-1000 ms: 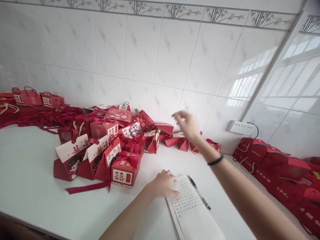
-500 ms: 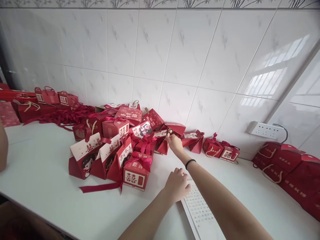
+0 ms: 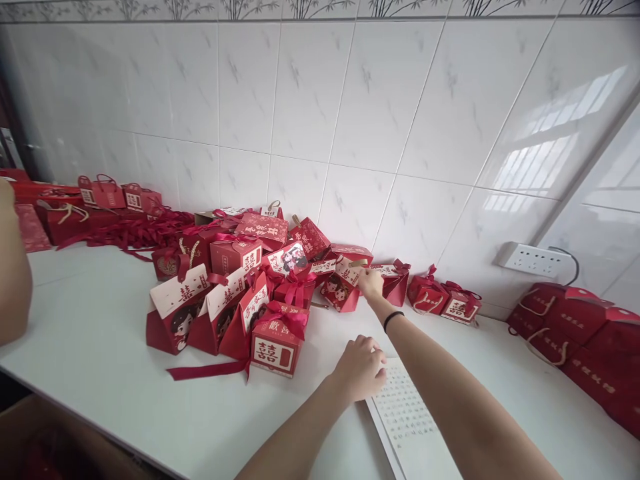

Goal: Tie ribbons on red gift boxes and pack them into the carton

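Observation:
My right hand (image 3: 371, 283), with a black band at its wrist, reaches into the box pile and is closed at the right edge of a red gift box (image 3: 340, 293). That box has a cream top, cartoon figures and a gold loop (image 3: 357, 263); its exact grip point is hidden. My left hand (image 3: 361, 367) rests with curled fingers at the top left corner of a white pad (image 3: 410, 413) covered in handwriting. Whatever its fingers may hold is hidden. Left of my hands stand triangular gift boxes (image 3: 180, 310) and a square gift box (image 3: 275, 350) with a red ribbon.
More red boxes and a heap of ribbons (image 3: 135, 230) line the tiled wall. Two small ribboned boxes (image 3: 445, 300) stand right of my right hand. A power strip (image 3: 530, 260) and large red bags (image 3: 575, 347) are far right. Another person's arm (image 3: 13, 273) enters at left.
My right hand has moved slightly right, and the box by it has turned so its cartoon face shows. My left hand stays at the pad. The other person's arm reaches further into view.

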